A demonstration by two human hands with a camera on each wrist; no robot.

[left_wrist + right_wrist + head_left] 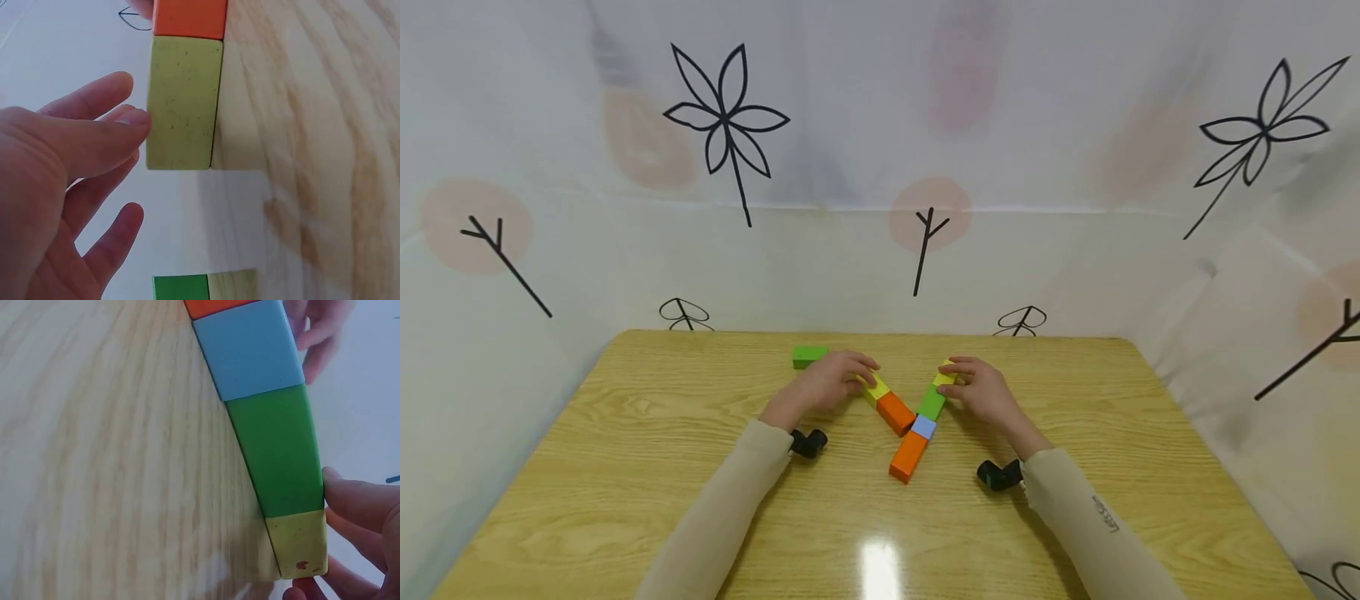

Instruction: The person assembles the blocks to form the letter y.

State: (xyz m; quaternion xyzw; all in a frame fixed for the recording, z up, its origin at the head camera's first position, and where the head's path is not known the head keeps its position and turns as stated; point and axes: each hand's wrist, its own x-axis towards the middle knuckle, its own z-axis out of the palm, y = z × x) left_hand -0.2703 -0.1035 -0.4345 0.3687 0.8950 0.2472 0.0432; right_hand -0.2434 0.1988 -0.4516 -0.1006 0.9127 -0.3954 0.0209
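An orange block (908, 457), a light blue block (923, 427), a green block (932, 403) and a yellow block (945, 377) form one slanting row. My right hand (987, 394) is at its far end, fingertips by the yellow block's end and thumb at the green block's edge. A second orange block (896, 413) angles in toward the light blue block, with another yellow block (184, 103) behind it. My left hand (831, 379) hovers at that yellow block, its thumb touching the edge. The fingers' far sides are partly hidden.
A loose green block (808, 357) lies behind the left hand on the wooden table (625, 467). A white patterned curtain (835, 150) hangs behind the table and along its sides. Black wrist devices, the left one (808, 443) and the right one (998, 476), show below the hands.
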